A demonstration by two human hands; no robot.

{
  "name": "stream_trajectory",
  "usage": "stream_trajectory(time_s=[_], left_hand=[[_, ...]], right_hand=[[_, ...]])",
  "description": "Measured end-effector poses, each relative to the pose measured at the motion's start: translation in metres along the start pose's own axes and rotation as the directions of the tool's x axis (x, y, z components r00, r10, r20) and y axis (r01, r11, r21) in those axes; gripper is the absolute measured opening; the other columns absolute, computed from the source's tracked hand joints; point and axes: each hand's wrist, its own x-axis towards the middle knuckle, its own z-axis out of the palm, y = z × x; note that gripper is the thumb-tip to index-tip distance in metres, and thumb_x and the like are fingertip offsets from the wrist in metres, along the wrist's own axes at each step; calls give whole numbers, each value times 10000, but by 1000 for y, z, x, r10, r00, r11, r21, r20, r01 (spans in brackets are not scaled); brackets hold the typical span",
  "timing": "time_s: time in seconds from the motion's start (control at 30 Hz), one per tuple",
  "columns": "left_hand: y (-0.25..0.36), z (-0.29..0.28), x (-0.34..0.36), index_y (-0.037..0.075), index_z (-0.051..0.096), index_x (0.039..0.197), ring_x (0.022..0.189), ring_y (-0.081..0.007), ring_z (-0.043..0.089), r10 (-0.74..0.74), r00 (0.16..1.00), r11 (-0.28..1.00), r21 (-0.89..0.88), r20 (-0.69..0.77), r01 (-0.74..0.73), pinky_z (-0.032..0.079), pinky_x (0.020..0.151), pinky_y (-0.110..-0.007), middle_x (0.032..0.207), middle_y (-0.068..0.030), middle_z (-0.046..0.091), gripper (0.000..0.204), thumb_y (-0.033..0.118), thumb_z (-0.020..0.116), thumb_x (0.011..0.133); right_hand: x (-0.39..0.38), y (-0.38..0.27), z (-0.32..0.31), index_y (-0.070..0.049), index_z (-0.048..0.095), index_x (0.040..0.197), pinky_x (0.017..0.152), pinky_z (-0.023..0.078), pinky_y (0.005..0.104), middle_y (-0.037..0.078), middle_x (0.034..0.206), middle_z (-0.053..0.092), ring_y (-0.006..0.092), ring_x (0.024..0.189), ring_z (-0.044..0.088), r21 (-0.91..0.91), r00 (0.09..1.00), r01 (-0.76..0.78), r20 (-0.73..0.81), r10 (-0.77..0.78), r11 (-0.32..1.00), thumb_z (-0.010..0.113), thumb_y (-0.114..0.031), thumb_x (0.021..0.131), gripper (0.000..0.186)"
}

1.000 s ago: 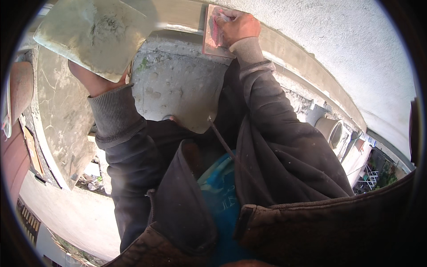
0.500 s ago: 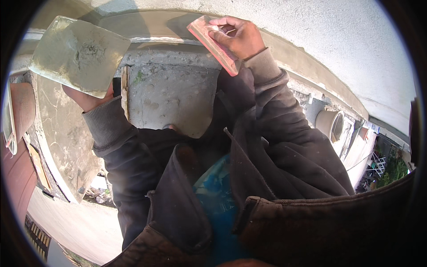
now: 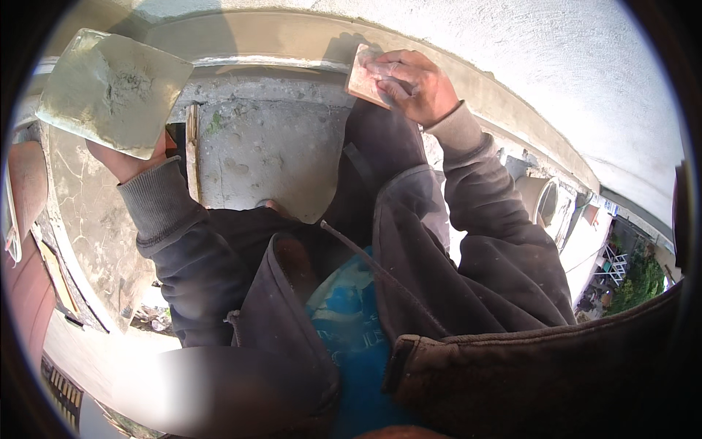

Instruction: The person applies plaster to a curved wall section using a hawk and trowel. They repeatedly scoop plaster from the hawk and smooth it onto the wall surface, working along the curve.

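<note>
My left hand (image 3: 123, 162) holds up a square, pale, translucent mortar board (image 3: 77, 95) from below. The fingers are hidden under it. A thin grey smear of mortar (image 3: 131, 84) lies on the board's middle. My right hand (image 3: 418, 84) is closed around a pinkish plastering float (image 3: 361, 80), with dust or mortar on its back. The float is at the smooth, grey-brown plaster band (image 3: 285, 40) along the wall's foot, casting a shadow there; whether it touches is hard to tell.
The rough white wall (image 3: 512, 44) rises beyond the band. Below it is a grey concrete surface (image 3: 256, 154) with a wooden strip (image 3: 193, 150) at its left. A cracked slab (image 3: 91, 219) lies further left. At the right are a round pipe-like opening (image 3: 541, 196) and green plants (image 3: 640, 282).
My right hand has moved right and slightly down, and the float has turned from a steep slant. The mortar board has shifted a little left in the view.
</note>
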Motion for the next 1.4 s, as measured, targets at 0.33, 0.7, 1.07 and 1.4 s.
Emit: stream_trajectory(time_s=[0.33,0.7,1.07,1.4], left_hand=[[20,-1,-21,-11,482,1377,1077,-312,688,-77,988,956,-292,-133,35,614,870,-444,1260,-157,640,444,279,514,1042],[10,-1,-22,-15,487,1361,1047,-329,686,-66,986,994,-91,-154,52,600,789,-465,1241,-175,638,442,290,500,1041],[-5,10,-12,-23,491,1346,1017,-353,682,-64,990,997,-57,-127,57,583,703,-492,1222,-198,635,448,304,491,1039],[4,-11,-2,-29,493,1332,989,-374,678,-77,987,995,-72,-144,68,568,624,-517,1205,-219,632,456,317,482,1036]], right_hand=[[63,16,75,-222,781,1110,840,561,388,24,1137,706,249,967,669,-59,954,294,-46,-297,954,725,-83,832,317],[13,82,20,-183,756,1178,844,585,399,151,1134,704,321,1039,684,-251,992,128,20,-127,959,678,-12,880,352],[152,-11,147,-207,746,1128,941,505,464,71,1241,661,304,1137,617,-211,949,288,-71,-308,934,705,-168,846,287],[-29,90,-8,-292,781,1099,844,575,398,9,1144,713,249,1004,682,-381,999,-52,-27,45,923,802,-156,807,323]])
